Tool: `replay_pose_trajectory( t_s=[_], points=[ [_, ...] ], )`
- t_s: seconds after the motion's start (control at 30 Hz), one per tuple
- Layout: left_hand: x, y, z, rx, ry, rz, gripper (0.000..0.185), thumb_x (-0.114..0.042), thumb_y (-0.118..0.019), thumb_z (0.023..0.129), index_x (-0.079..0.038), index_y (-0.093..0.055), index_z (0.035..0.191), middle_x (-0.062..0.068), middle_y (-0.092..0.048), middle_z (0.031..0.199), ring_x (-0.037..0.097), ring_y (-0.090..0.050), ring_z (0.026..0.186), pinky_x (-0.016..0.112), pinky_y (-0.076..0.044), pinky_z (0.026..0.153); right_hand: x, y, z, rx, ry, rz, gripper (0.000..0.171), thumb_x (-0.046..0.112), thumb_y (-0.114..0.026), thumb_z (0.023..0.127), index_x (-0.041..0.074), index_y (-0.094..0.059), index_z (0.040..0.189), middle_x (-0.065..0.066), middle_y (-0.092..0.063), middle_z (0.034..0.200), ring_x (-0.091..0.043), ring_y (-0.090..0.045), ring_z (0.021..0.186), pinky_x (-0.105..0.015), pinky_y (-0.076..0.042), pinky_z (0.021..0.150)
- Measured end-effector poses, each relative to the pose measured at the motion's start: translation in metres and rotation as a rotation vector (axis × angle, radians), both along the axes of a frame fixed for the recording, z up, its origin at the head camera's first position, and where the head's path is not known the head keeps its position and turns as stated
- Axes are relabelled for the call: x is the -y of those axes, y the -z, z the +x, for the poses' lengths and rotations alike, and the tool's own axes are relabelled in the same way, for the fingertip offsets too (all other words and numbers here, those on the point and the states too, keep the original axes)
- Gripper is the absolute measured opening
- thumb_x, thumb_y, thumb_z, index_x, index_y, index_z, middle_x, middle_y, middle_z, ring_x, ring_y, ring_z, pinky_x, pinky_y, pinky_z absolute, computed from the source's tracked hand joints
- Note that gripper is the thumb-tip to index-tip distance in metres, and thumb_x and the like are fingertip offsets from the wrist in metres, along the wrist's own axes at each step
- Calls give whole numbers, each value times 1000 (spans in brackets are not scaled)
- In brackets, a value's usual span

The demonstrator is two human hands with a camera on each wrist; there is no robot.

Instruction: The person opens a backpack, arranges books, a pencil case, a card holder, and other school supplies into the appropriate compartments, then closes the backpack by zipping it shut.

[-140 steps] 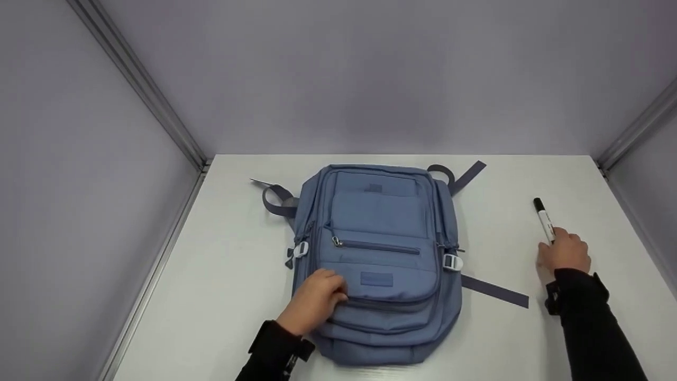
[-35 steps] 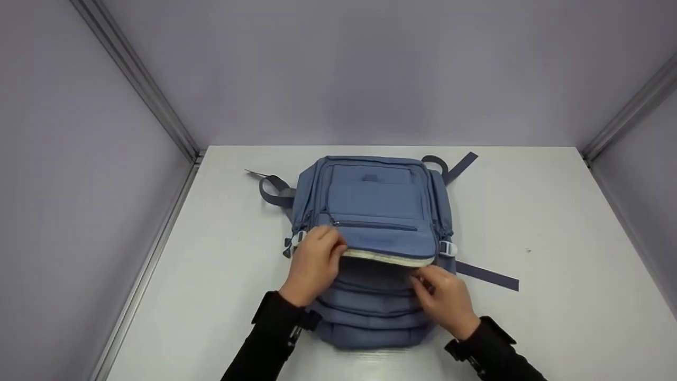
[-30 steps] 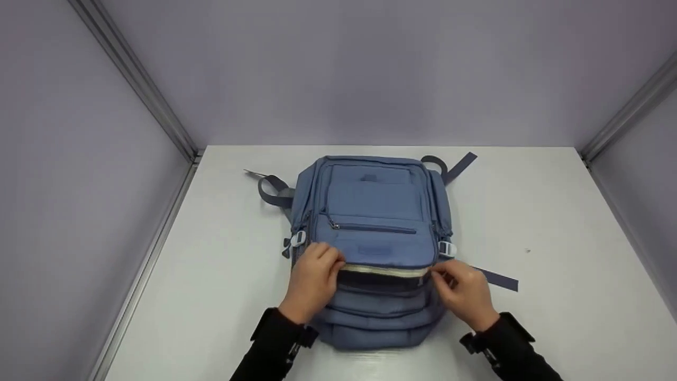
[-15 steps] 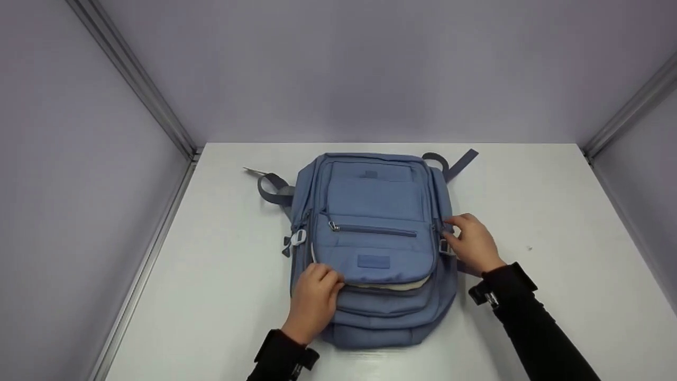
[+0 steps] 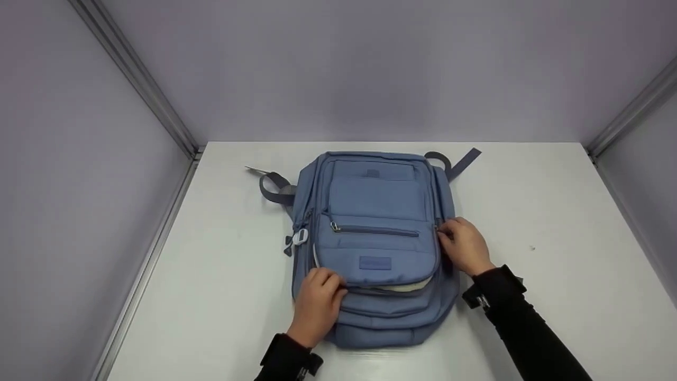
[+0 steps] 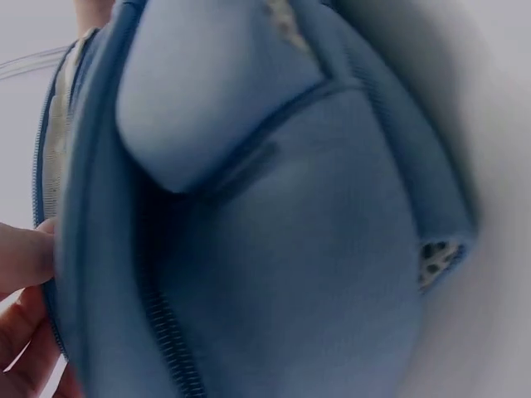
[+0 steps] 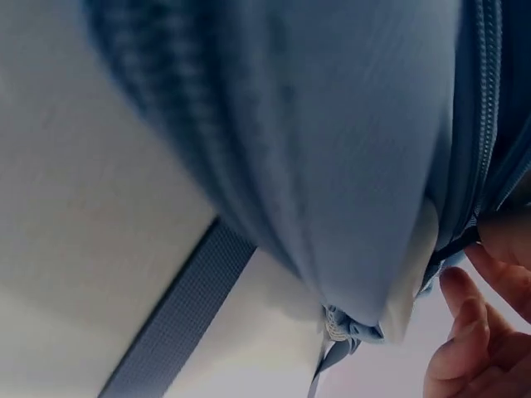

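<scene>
A blue backpack (image 5: 378, 198) lies front side up on the white table. Its front pocket (image 5: 391, 259) gapes along the lower edge, where a pale lining (image 5: 407, 287) shows. My left hand (image 5: 317, 301) pinches the pocket's lower left edge; in the left wrist view, thumb and fingers hold the zippered rim (image 6: 51, 166). At the bag's right side, my right hand (image 5: 465, 244) pinches a dark zipper pull (image 7: 456, 244) at the end of a zipper track (image 7: 488, 91). The inside of the pocket is hidden from the head view.
Loose straps stick out at the upper left (image 5: 277, 193) and upper right (image 5: 465, 164) of the bag. A white buckle (image 5: 300, 236) sits on its left side. Grey walls (image 5: 370, 69) enclose the table (image 5: 238, 254) at the back and sides.
The right hand held a marker at the right earlier; the marker is now out of sight. The lifted pocket flap has come down, and the right hand has moved up to the side zipper.
</scene>
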State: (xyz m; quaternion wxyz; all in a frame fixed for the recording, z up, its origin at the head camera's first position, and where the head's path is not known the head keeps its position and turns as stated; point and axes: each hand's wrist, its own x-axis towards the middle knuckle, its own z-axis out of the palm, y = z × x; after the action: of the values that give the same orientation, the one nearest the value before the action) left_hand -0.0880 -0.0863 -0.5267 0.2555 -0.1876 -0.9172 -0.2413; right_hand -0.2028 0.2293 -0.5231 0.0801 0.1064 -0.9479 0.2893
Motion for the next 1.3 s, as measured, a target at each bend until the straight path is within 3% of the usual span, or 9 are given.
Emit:
replay_pose_trajectory(
  t_s=[0.27, 0.6, 0.97, 1.2, 1.3],
  points=[
    [-5, 11, -2, -81, -40, 4, 28, -3, -87, 67, -14, -65, 79, 1, -59, 81, 16, -55, 77, 30, -50, 68, 1, 0, 16, -78, -4, 122, 9, 6, -65, 92, -1, -62, 89, -19, -66, 83, -37, -64, 79, -49, -51, 69],
    [-10, 14, -3, -60, -77, 23, 27, -4, -88, 65, -13, -66, 79, 2, -60, 81, 17, -54, 77, 30, -49, 66, 3, -3, 54, -119, -16, 208, 12, 5, -67, 90, 3, -57, 85, -14, -60, 71, -31, -60, 66, -44, -47, 58],
    [-10, 16, -3, -89, -81, 25, 27, -4, -87, 68, -14, -65, 80, 1, -56, 81, 15, -51, 78, 28, -49, 68, 15, -16, 94, -2, -17, 173, 12, 6, -69, 90, 7, -58, 85, -4, -59, 68, -12, -51, 61, -29, -40, 55],
    [-9, 15, -5, -73, -53, 94, 26, -1, -86, 67, -12, -66, 80, 1, -58, 80, 16, -53, 77, 28, -49, 70, 43, -25, 116, 143, -47, 142, 13, 6, -69, 90, 10, -58, 83, 1, -58, 67, -8, -49, 60, -27, -40, 57],
    [-9, 16, -5, -66, -50, 101, 26, -1, -86, 68, -12, -67, 80, 1, -59, 81, 16, -54, 77, 29, -50, 71, 59, -23, 127, 142, -69, 117, 16, 6, -69, 90, 12, -57, 82, 3, -57, 67, -7, -48, 60, -26, -39, 57]
  ],
)
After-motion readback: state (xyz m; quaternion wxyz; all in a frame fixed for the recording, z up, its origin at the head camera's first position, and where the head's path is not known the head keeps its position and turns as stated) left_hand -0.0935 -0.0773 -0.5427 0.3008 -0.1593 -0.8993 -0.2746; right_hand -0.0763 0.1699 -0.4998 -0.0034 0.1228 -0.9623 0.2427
